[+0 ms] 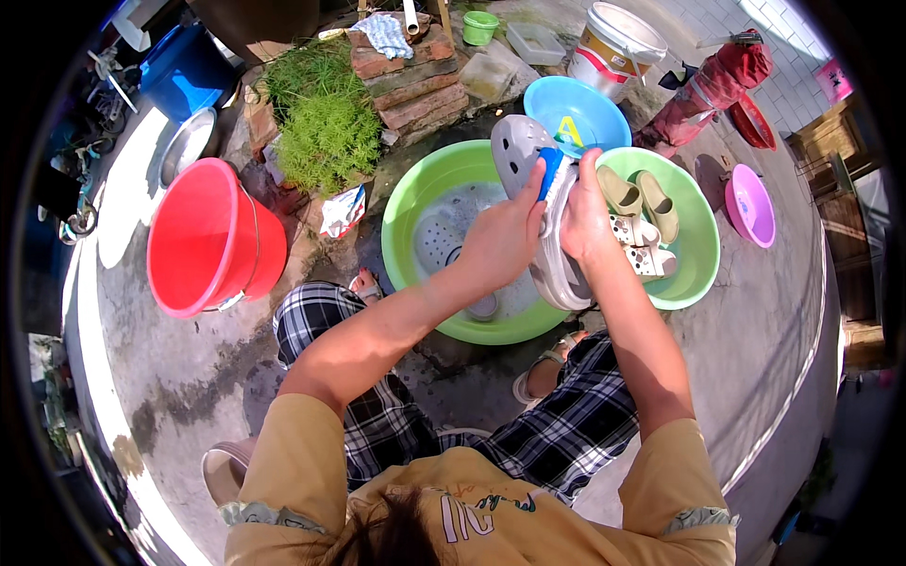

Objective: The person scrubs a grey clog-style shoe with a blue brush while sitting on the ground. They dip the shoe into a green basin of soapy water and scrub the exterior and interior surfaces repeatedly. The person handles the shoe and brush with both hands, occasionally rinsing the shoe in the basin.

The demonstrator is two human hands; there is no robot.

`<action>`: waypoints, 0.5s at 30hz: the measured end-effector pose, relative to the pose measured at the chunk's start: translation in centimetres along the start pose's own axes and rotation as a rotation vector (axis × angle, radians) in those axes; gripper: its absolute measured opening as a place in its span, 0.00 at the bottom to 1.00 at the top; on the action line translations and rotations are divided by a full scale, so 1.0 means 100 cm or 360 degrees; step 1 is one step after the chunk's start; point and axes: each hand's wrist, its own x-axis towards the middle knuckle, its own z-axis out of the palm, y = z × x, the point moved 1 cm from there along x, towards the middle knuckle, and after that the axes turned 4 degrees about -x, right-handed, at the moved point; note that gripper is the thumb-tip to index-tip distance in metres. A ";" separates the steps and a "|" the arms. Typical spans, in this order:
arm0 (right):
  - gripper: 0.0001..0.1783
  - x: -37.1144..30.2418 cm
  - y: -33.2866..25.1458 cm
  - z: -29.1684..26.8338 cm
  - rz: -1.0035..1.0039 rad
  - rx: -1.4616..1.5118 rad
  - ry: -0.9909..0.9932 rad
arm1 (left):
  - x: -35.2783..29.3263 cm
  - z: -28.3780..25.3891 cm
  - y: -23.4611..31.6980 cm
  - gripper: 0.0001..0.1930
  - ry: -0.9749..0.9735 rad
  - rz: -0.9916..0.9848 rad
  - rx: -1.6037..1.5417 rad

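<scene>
A light grey clog [520, 153] with holes in its toe is held up above the large green basin [401, 217]. My right hand [587, 222] grips it from the right side. My left hand [502, 234] is closed on a small blue brush [550, 171], pressed against the clog; its bristles are mostly hidden. Below, another grey clog [438, 242] lies in sudsy water, partly covered by my left forearm. In a second green basin [696, 255] on the right rest olive clogs [658, 206] and white clogs with dark spots [649, 261].
A red bucket [193, 241] stands at the left. Beyond the basins are a blue basin [578, 106], a white paint bucket [618, 47] and stacked bricks [408, 75] beside green plants [326, 123]. A purple basin [750, 206] sits at the far right.
</scene>
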 end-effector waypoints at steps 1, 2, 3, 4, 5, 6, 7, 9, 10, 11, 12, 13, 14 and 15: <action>0.45 -0.009 0.001 0.016 0.0026 -0.0013 -0.0068 | 0.011 -0.012 0.003 0.28 0.0061 -0.0058 -0.0041; 0.46 -0.012 -0.002 0.024 0.0049 -0.0031 -0.0107 | 0.015 -0.022 0.008 0.27 0.0139 -0.0209 -0.0160; 0.47 -0.012 -0.003 0.029 0.0073 -0.0050 -0.0146 | 0.009 -0.019 0.007 0.27 0.0148 -0.0104 -0.0175; 0.48 -0.007 -0.008 0.025 0.0029 -0.0001 -0.0109 | -0.003 -0.011 0.006 0.27 0.0171 0.0001 -0.0193; 0.49 0.003 -0.016 0.016 -0.0010 0.0047 -0.0088 | -0.016 -0.002 0.006 0.26 0.0207 0.0102 -0.0201; 0.51 0.019 -0.019 -0.014 -0.0078 0.0102 -0.0390 | -0.017 0.005 0.007 0.26 0.0252 0.0223 -0.0237; 0.50 0.012 -0.024 -0.002 -0.0158 0.0125 -0.0242 | -0.020 0.010 0.005 0.26 0.0308 0.0329 -0.0252; 0.49 0.009 -0.014 0.003 -0.0135 0.0110 -0.0160 | -0.007 0.000 0.010 0.26 0.0131 -0.0030 -0.0244; 0.48 0.002 -0.008 0.013 -0.0118 0.0000 -0.0159 | 0.008 -0.009 0.009 0.25 0.0202 -0.0039 -0.0192; 0.47 -0.007 -0.004 0.029 -0.0081 -0.0068 -0.0032 | 0.013 -0.013 0.011 0.25 0.0251 -0.0078 -0.0171; 0.47 0.000 0.000 0.025 -0.0082 -0.0066 -0.0055 | 0.016 -0.016 0.013 0.25 0.0300 -0.0116 -0.0149; 0.47 0.008 0.001 0.021 -0.0094 -0.0068 -0.0062 | 0.018 -0.016 0.014 0.24 0.0337 -0.0144 -0.0139; 0.48 0.011 -0.004 0.018 -0.0044 -0.0001 -0.0063 | 0.009 -0.015 0.014 0.25 0.0230 -0.0098 -0.0059; 0.48 0.015 -0.013 0.012 0.0007 0.0066 -0.0064 | -0.010 -0.006 0.011 0.26 0.0128 -0.0053 -0.0056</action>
